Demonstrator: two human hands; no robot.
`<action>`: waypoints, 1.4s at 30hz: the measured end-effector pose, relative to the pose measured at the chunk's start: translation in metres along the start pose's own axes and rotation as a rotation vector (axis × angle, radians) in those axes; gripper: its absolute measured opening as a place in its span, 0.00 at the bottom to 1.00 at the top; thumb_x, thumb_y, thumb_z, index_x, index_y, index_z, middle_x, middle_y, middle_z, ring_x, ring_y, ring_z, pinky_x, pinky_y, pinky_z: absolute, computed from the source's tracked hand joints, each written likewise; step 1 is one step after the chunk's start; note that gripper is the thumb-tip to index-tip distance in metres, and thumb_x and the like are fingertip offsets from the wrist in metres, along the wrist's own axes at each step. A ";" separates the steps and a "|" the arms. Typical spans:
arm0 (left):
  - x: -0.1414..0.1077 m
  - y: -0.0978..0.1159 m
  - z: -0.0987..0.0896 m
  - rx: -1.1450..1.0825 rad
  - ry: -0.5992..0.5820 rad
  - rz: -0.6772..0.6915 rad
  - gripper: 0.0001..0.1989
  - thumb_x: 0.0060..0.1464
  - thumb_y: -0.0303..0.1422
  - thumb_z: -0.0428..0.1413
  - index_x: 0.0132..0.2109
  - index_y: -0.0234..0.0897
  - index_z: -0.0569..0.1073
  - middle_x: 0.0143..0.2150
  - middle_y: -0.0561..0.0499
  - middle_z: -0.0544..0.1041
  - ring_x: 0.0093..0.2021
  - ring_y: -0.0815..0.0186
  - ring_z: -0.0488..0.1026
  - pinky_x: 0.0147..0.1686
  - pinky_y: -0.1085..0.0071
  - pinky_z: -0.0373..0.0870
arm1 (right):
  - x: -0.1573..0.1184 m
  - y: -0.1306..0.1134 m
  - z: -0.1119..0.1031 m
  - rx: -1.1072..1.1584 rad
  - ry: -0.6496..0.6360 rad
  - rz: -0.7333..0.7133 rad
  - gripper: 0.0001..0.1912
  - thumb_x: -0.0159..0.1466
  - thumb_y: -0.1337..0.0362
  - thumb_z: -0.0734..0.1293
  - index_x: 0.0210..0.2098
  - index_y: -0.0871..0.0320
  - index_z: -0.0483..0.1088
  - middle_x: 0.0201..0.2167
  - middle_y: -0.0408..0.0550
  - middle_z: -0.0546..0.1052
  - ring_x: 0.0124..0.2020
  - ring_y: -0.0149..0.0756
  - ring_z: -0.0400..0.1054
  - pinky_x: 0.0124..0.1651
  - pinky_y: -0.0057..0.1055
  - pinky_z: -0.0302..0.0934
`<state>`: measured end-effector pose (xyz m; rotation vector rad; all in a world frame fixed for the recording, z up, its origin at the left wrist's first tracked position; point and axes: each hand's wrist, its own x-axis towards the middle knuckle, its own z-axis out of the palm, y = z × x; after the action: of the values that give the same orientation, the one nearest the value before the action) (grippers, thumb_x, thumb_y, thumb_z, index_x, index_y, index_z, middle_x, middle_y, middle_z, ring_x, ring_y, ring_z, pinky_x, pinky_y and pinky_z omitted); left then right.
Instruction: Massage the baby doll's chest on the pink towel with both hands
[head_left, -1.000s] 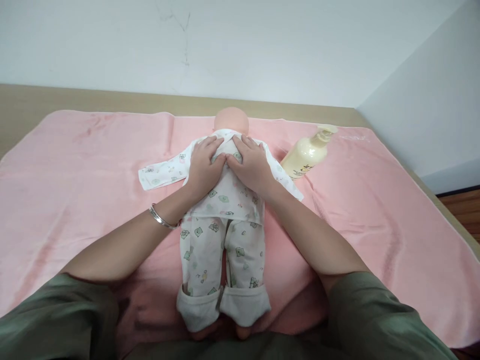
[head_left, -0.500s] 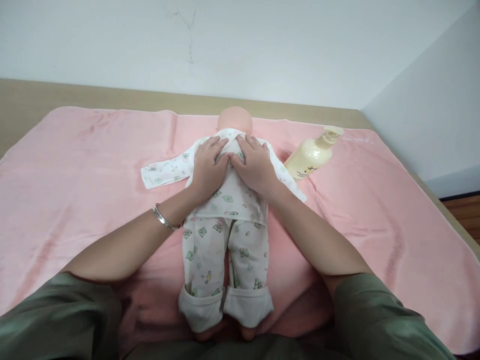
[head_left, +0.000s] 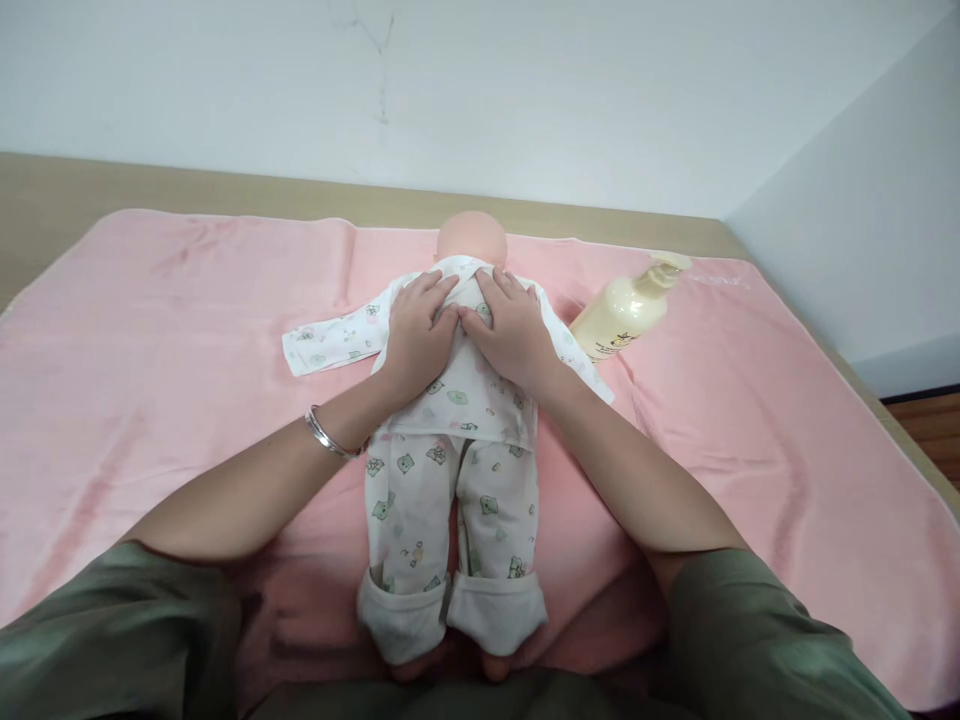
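Note:
A baby doll [head_left: 471, 238] lies along the middle of a pink blanket [head_left: 187, 400], its bald head at the far end and no face showing. It wears a white printed top [head_left: 465, 405] and matching trousers [head_left: 412, 510] with turned-up cuffs. My left hand [head_left: 421, 325] rests flat on the left of the doll's upper back, fingers spread. On the right of the upper back lies my right hand [head_left: 512, 325], also spread. The two thumbs meet or nearly meet at the middle. Neither hand holds anything.
A pale yellow pump bottle [head_left: 621, 312] leans at a tilt beside the doll's right-side sleeve. Beyond the blanket runs a wooden table edge [head_left: 262, 190], with a white wall [head_left: 525, 100] behind it. A second wall stands at the right.

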<state>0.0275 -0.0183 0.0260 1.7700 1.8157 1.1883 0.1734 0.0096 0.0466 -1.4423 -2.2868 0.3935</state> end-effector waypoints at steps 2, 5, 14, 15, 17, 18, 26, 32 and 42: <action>0.000 0.000 0.000 0.006 0.003 0.003 0.26 0.62 0.32 0.49 0.63 0.32 0.75 0.69 0.39 0.71 0.72 0.53 0.65 0.76 0.52 0.56 | 0.001 0.001 0.000 0.012 0.008 -0.003 0.34 0.71 0.53 0.58 0.72 0.64 0.59 0.74 0.62 0.61 0.77 0.55 0.51 0.77 0.64 0.40; -0.002 0.001 0.001 0.015 0.011 0.011 0.26 0.62 0.32 0.49 0.64 0.33 0.75 0.70 0.40 0.71 0.73 0.53 0.64 0.76 0.52 0.55 | 0.003 0.001 0.000 0.023 0.011 -0.007 0.34 0.70 0.55 0.59 0.72 0.64 0.60 0.73 0.61 0.63 0.76 0.55 0.52 0.77 0.63 0.42; -0.009 0.001 0.002 -0.018 0.013 0.014 0.27 0.60 0.31 0.48 0.64 0.36 0.75 0.71 0.43 0.70 0.74 0.53 0.62 0.77 0.51 0.54 | -0.005 -0.006 -0.005 -0.017 -0.026 0.004 0.34 0.73 0.55 0.57 0.73 0.64 0.57 0.75 0.63 0.59 0.77 0.57 0.50 0.76 0.64 0.41; -0.007 0.001 0.001 -0.019 0.006 0.011 0.27 0.59 0.31 0.49 0.63 0.37 0.75 0.71 0.43 0.71 0.74 0.53 0.63 0.77 0.51 0.54 | -0.007 -0.007 -0.006 -0.024 -0.035 0.011 0.34 0.74 0.55 0.57 0.74 0.65 0.55 0.76 0.63 0.58 0.78 0.57 0.48 0.77 0.64 0.41; -0.003 0.000 -0.002 -0.015 -0.016 0.019 0.27 0.58 0.32 0.49 0.63 0.37 0.76 0.70 0.43 0.71 0.73 0.53 0.64 0.76 0.50 0.54 | -0.011 -0.009 -0.006 -0.032 -0.048 0.023 0.34 0.74 0.56 0.56 0.75 0.64 0.53 0.77 0.62 0.55 0.79 0.57 0.45 0.77 0.63 0.40; 0.000 -0.001 -0.003 -0.012 -0.028 0.030 0.27 0.58 0.33 0.49 0.62 0.38 0.76 0.70 0.44 0.72 0.73 0.53 0.64 0.76 0.50 0.55 | -0.012 -0.009 -0.007 -0.033 -0.050 0.027 0.34 0.74 0.56 0.56 0.75 0.64 0.53 0.77 0.62 0.54 0.79 0.57 0.45 0.77 0.63 0.40; 0.013 -0.008 -0.005 0.063 -0.064 0.133 0.28 0.57 0.34 0.47 0.63 0.35 0.75 0.67 0.43 0.75 0.69 0.53 0.68 0.74 0.53 0.59 | -0.027 -0.024 -0.010 -0.094 -0.054 -0.010 0.31 0.76 0.59 0.54 0.74 0.65 0.55 0.77 0.62 0.56 0.78 0.56 0.47 0.79 0.59 0.40; -0.008 0.005 -0.001 0.154 -0.074 0.121 0.28 0.63 0.34 0.45 0.67 0.32 0.69 0.72 0.37 0.67 0.74 0.49 0.60 0.76 0.47 0.52 | -0.006 -0.006 -0.007 -0.051 -0.029 -0.021 0.30 0.74 0.64 0.52 0.72 0.67 0.59 0.75 0.61 0.60 0.77 0.54 0.51 0.77 0.58 0.45; 0.011 -0.004 -0.004 0.046 -0.059 0.002 0.27 0.61 0.32 0.44 0.64 0.33 0.71 0.68 0.39 0.73 0.70 0.51 0.67 0.75 0.50 0.58 | -0.041 -0.033 -0.003 -0.252 -0.019 -0.092 0.32 0.74 0.65 0.54 0.73 0.75 0.55 0.75 0.70 0.56 0.78 0.61 0.48 0.78 0.58 0.45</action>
<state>0.0202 -0.0090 0.0289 1.8128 1.8215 1.0917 0.1642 -0.0418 0.0557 -1.4447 -2.4786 0.0946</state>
